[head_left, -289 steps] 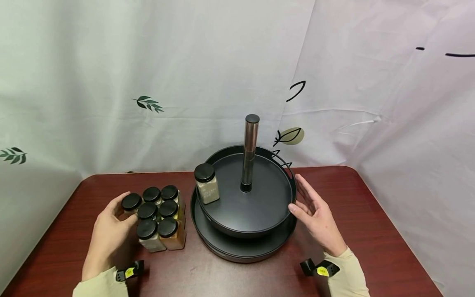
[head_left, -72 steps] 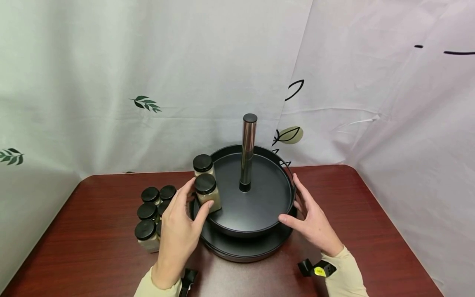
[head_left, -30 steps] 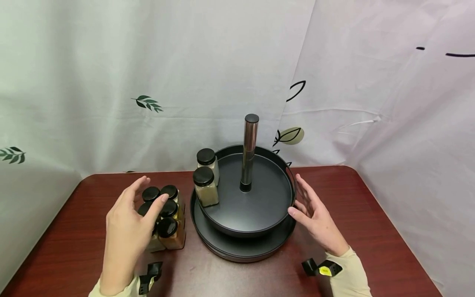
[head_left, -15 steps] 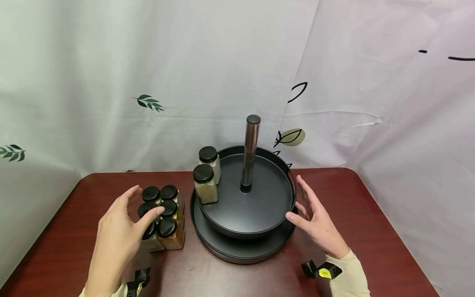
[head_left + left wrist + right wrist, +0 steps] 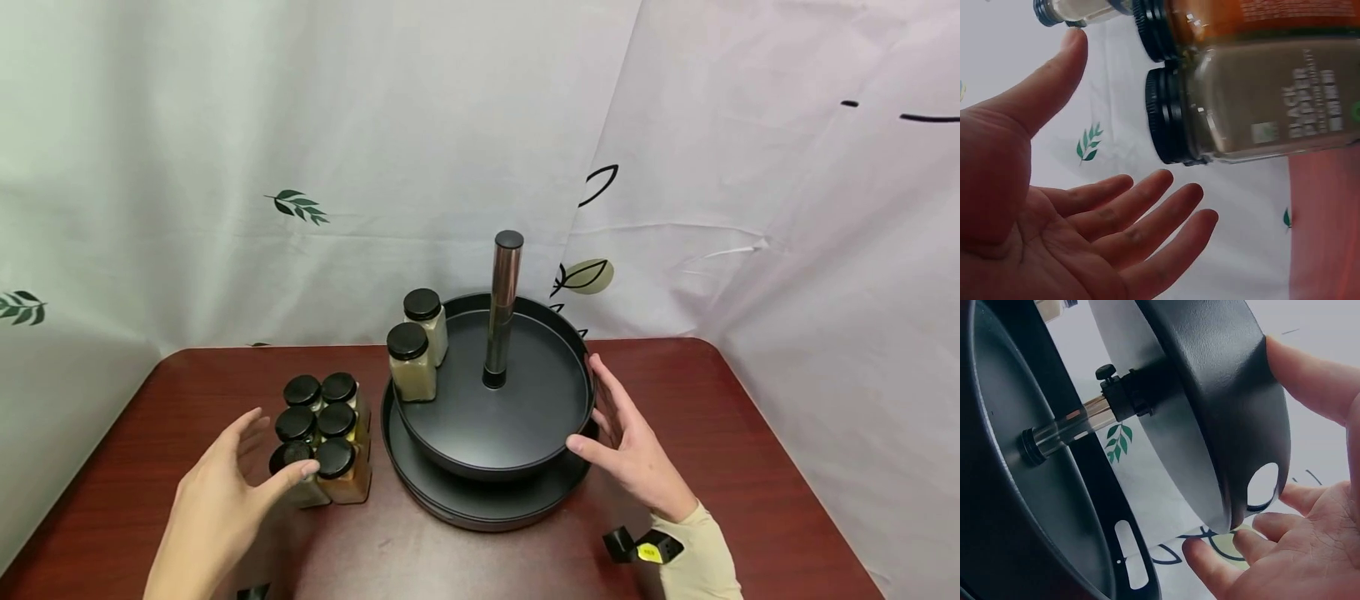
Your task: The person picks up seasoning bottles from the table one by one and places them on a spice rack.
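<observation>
My left hand [image 5: 217, 500] is beside the front-left spice jar [image 5: 303, 487], its thumb and fingers spread and holding nothing. In the left wrist view that black pepper jar [image 5: 1254, 100] stands just beyond the fingers, with an orange-filled jar [image 5: 1272, 25] alongside. My right hand [image 5: 637, 454] rests at the right rim of the black two-tier turntable's upper tray [image 5: 510, 433]; in the right wrist view the thumb touches the upper tray's side wall [image 5: 1229, 381]. Two jars, one in front [image 5: 414, 379] and one behind [image 5: 437, 337], stand upright on the upper tray's left side.
Several more black-lidded jars [image 5: 337, 421] stand in a tight group left of the turntable. A metal post [image 5: 502, 308] rises from the upper tray's middle. The wider lower tray [image 5: 495, 508] sits beneath. White patterned cloth [image 5: 375, 167] hangs behind the wooden table [image 5: 750, 467].
A second jar has gone from the group to the upper tray, carried by my left hand, which has returned to the group. The upper tray has turned, shifting both jars backward.
</observation>
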`<state>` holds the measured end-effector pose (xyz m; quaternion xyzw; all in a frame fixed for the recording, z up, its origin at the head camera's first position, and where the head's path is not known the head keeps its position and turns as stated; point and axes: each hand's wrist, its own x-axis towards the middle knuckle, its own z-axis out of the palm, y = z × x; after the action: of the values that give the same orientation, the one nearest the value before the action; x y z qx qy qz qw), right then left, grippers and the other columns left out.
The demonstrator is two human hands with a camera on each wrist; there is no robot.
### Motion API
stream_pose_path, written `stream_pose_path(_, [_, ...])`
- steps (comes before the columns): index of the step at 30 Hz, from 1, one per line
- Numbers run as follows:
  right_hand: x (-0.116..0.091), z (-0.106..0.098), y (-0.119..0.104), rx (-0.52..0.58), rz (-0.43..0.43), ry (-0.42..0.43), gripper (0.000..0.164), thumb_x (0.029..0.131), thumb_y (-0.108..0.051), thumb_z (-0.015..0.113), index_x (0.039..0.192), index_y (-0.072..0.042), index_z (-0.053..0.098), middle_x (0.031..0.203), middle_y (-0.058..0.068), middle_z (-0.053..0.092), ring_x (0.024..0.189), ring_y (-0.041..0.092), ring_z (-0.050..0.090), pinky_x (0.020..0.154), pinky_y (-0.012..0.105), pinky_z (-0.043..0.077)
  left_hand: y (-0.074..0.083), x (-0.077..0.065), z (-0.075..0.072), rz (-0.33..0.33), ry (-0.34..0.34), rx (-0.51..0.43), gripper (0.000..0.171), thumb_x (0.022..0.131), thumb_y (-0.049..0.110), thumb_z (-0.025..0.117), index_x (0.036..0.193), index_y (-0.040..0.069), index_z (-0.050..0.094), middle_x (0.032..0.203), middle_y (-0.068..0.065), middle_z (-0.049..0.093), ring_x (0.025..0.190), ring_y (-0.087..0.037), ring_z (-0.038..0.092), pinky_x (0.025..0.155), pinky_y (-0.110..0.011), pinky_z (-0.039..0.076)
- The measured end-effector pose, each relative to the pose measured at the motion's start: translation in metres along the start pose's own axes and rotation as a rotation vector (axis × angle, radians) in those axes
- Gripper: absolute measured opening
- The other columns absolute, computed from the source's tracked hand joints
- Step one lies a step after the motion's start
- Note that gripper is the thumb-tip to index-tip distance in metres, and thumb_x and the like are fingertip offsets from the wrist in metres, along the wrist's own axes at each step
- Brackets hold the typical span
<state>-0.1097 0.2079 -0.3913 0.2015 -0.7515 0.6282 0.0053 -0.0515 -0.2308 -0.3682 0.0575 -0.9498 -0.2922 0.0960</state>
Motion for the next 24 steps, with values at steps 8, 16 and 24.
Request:
stream_pose_path(8, [0.001, 0.003, 0.001, -0.001, -0.016, 0.019, 0.101, 0.086, 0.005, 0.074, 0.163, -0.019, 0.013, 0.168, -0.003, 0.006, 0.154, 0.018, 0.009, 0.112, 0.013, 0.028, -0.005, -0.008, 0.009, -0.028, -0.02, -0.045, 0.113, 0.076, 0.055, 0.084, 0.153, -0.006, 0.027, 0.135, -0.037, 0.053, 0.114, -0.052, 0.06, 0.087, -0.06, 0.052])
stream_pose_path(16, [0.001, 0.006, 0.001, -0.027, 0.001, 0.038, 0.107, 0.084, 0.002, 0.078, 0.162, -0.03, 0.013, 0.168, -0.008, 0.003, 0.154, 0.013, 0.005, 0.111, 0.012, 0.026, -0.011, -0.013, 0.018, -0.077, 0.008, -0.054, 0.115, 0.072, 0.054, 0.087, 0.152, -0.005, 0.028, 0.134, -0.035, 0.054, 0.11, -0.051, 0.062, 0.085, -0.057, 0.054])
stream_pose_path(24, [0.0, 0.01, 0.001, -0.042, 0.0, 0.055, 0.108, 0.082, 0.002, 0.08, 0.163, -0.024, 0.012, 0.168, -0.009, 0.004, 0.154, 0.012, 0.004, 0.111, 0.011, 0.026, -0.014, -0.016, 0.029, -0.102, 0.049, -0.057, 0.103, 0.073, 0.049, 0.089, 0.145, -0.004, 0.037, 0.128, -0.035, 0.056, 0.106, -0.05, 0.064, 0.085, -0.058, 0.054])
